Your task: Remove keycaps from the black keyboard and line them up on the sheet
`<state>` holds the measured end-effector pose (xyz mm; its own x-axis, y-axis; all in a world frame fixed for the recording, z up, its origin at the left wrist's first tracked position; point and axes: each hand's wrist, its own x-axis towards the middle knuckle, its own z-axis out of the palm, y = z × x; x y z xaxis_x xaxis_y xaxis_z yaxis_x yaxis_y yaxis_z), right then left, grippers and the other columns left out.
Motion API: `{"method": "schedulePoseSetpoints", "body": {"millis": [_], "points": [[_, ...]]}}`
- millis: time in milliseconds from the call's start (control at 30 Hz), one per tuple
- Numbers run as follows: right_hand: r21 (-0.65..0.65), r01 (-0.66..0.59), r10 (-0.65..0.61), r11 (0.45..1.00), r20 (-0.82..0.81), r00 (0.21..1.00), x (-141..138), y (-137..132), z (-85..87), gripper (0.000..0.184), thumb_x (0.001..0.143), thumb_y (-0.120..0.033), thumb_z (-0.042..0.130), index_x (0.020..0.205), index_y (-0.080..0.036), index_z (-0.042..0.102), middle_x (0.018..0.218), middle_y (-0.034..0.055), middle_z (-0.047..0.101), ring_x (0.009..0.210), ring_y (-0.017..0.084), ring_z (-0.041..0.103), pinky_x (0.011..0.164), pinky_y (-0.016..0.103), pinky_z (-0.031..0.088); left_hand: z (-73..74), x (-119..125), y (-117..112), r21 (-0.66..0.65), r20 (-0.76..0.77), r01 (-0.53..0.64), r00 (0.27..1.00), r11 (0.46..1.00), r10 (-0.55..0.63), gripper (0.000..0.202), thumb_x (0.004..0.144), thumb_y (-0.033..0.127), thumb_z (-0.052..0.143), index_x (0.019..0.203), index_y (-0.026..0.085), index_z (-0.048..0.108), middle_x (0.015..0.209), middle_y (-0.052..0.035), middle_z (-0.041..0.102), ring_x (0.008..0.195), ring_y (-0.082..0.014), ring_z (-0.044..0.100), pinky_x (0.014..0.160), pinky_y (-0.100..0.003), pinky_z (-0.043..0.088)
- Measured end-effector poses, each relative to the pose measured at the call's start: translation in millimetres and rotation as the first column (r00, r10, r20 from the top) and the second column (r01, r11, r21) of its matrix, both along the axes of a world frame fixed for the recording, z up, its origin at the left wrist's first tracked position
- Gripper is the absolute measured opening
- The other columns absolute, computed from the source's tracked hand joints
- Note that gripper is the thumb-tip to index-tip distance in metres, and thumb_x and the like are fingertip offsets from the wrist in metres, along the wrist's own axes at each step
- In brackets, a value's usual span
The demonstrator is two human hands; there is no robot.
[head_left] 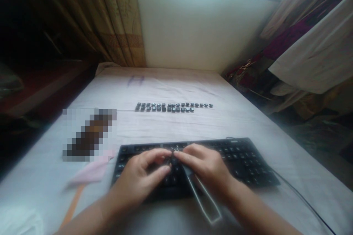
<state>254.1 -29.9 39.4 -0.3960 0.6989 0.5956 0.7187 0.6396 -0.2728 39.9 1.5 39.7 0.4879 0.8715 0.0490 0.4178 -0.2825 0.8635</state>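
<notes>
A black keyboard (pixel 239 170) lies across the near part of the cloth-covered surface, with both hands over its middle. My right hand (pixel 208 163) is closed round a wire keycap puller (pixel 204 198); its long wire loop points back towards me and its thin wire tips stick up by the fingertips. My left hand (pixel 146 169) meets it there, thumb and fingers pinched at a small dark keycap (pixel 173 155), partly hidden by the fingers. Farther back, loose dark keycaps (pixel 169 109) stand in two rows, the back row reaching farther right.
A pink piece of cloth or paper (pixel 92 170) and an orange strip (pixel 72 205) lie left of the keyboard. Beyond them is a pixelated dark object (pixel 92 132). A cable (pixel 300 194) runs off the keyboard's right side. Curtains (pixel 121 18) and a wall (pixel 193 25) stand behind.
</notes>
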Motion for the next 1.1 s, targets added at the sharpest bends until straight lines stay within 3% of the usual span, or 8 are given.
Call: {"method": "schedulePoseSetpoints", "body": {"millis": [133, 333, 533, 700, 867, 1100], "points": [[0.062, 0.020, -0.034, 0.998, 0.243, 0.969, 0, 3, -4.1, 0.020, 0.091, -0.013, 0.049, 0.101, -0.015, 0.067, 0.077, 0.0048, 0.065, 0.062, 0.013, 0.058, 0.055, 0.023, 0.046, -3.6, -2, 0, -0.008, 0.022, -0.013, 1.000, 1.000, 0.013, 0.022, 0.080, 0.033, 0.065, 0.100, 0.026, 0.070, 0.085, 0.0023, 0.073, 0.077, -0.0146, 0.067, 0.077, -0.025, 0.054], [0.024, 0.019, -0.026, 1.000, 0.323, 0.946, -3, 3, -0.4, 0.021, 0.093, -0.014, 0.045, 0.097, -0.014, 0.066, 0.077, 0.0064, 0.064, 0.064, 0.016, 0.054, 0.056, 0.027, 0.043, -1.8, -1, -1, -0.052, 0.062, 0.018, 0.998, 0.998, -0.015, 0.024, 0.085, 0.031, 0.060, 0.106, 0.025, 0.067, 0.091, 0.0017, 0.075, 0.082, -0.0157, 0.070, 0.079, -0.026, 0.056], [-0.037, 0.056, -0.049, 0.998, 0.162, 0.986, -4, 1, 4.2, 0.021, 0.092, -0.014, 0.045, 0.091, -0.018, 0.067, 0.080, 0.0058, 0.065, 0.068, 0.016, 0.056, 0.060, 0.026, 0.046, -1.2, -3, 0, -0.002, 0.045, 0.062, 0.997, 0.998, -0.062, 0.026, 0.089, 0.027, 0.053, 0.114, 0.027, 0.062, 0.108, 0.0008, 0.074, 0.090, -0.0157, 0.071, 0.083, -0.025, 0.055], [-0.057, 0.002, -0.006, 0.998, -0.069, 0.998, -13, -2, 6.9, 0.019, 0.091, -0.023, 0.053, 0.102, -0.014, 0.064, 0.087, 0.0090, 0.069, 0.074, 0.017, 0.062, 0.065, 0.027, 0.052, -3.6, -3, -1, 0.137, -0.017, 0.066, 0.998, 0.988, -0.064, 0.026, 0.089, 0.025, 0.052, 0.113, 0.028, 0.063, 0.109, 0.0019, 0.073, 0.094, -0.0157, 0.070, 0.088, -0.024, 0.053], [-0.005, 0.026, -0.027, 1.000, -0.106, 0.994, -17, -3, 7.4, 0.015, 0.089, -0.025, 0.056, 0.096, -0.015, 0.066, 0.083, 0.0072, 0.071, 0.069, 0.017, 0.065, 0.063, 0.027, 0.053, -8.2, -3, -3, 0.255, -0.029, 0.067, 0.998, 0.965, -0.061, 0.028, 0.090, 0.024, 0.052, 0.115, 0.028, 0.063, 0.112, 0.0007, 0.072, 0.098, -0.0159, 0.069, 0.089, -0.023, 0.053], [-0.060, 0.030, -0.036, 0.998, -0.095, 0.995, -21, -4, 15.8, 0.013, 0.083, -0.020, 0.057, 0.089, -0.016, 0.067, 0.082, 0.0079, 0.072, 0.069, 0.017, 0.066, 0.064, 0.027, 0.054, -10.5, -4, -4, 0.373, -0.054, 0.107, 0.994, 0.922, -0.093, 0.034, 0.090, 0.023, 0.053, 0.122, 0.031, 0.057, 0.114, 0.0010, 0.071, 0.099, -0.0157, 0.069, 0.087, -0.022, 0.054]]}}
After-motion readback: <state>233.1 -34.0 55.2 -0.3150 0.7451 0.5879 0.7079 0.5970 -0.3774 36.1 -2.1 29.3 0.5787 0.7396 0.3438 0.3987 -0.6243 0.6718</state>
